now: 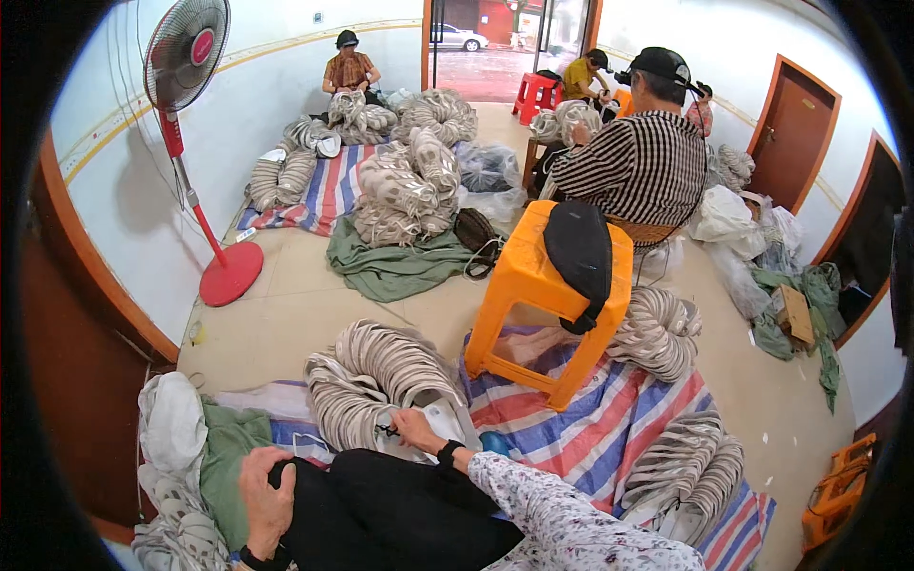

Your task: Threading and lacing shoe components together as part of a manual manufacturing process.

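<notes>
My right hand point(416, 430) reaches forward to the near end of a bundle of nested beige-and-white shoe uppers point(395, 366). Its fingers are closed at the bundle, beside a small dark piece; what they grip is too small to make out. My left hand point(267, 495) rests at the edge of the black cloth point(381, 509) over my lap, thumb and fingers apart, with nothing in it. Dark bands circle both wrists. A second curved row of uppers point(343, 404) lies against the first, on the striped sheet point(562, 423).
An orange stool point(519, 252) with a black bag point(579, 252) stands ahead right. More upper bundles point(685, 471) lie at right. Green cloth point(233, 457) is at my left. A red fan point(228, 271) stands by the wall. Several people sit farther off, one in checked cloth point(633, 157).
</notes>
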{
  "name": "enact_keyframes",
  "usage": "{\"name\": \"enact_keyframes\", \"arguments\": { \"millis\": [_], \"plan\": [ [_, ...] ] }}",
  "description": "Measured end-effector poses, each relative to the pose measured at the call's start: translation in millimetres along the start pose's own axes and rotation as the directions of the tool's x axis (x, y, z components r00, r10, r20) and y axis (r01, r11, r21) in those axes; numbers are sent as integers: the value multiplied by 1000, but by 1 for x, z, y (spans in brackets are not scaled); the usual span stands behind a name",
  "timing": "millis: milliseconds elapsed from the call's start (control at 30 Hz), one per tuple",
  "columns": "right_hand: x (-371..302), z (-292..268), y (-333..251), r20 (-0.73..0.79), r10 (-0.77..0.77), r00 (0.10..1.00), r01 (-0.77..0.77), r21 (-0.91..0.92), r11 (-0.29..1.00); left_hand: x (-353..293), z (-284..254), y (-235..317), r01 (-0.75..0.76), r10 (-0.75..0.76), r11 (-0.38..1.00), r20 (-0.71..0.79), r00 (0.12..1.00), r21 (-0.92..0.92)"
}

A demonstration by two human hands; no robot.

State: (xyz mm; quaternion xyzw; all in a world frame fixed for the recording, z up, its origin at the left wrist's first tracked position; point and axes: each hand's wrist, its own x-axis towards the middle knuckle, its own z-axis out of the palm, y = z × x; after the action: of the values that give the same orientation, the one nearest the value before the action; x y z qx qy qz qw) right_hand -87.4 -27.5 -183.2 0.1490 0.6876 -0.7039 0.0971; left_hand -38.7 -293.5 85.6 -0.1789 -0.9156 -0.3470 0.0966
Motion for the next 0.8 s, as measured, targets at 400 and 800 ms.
{"name": "enact_keyframes", "arguments": {
  "millis": [400,800],
  "plan": [
    [41,-3,45,147,-325,934,314,-771,554,13,11,-2,-18,18,1000,-7,1000,-18],
    [41,2,35,126,-306,944,255,-868,427,16,9,1,14,-13,999,24,1000,-38]
  ]
}}
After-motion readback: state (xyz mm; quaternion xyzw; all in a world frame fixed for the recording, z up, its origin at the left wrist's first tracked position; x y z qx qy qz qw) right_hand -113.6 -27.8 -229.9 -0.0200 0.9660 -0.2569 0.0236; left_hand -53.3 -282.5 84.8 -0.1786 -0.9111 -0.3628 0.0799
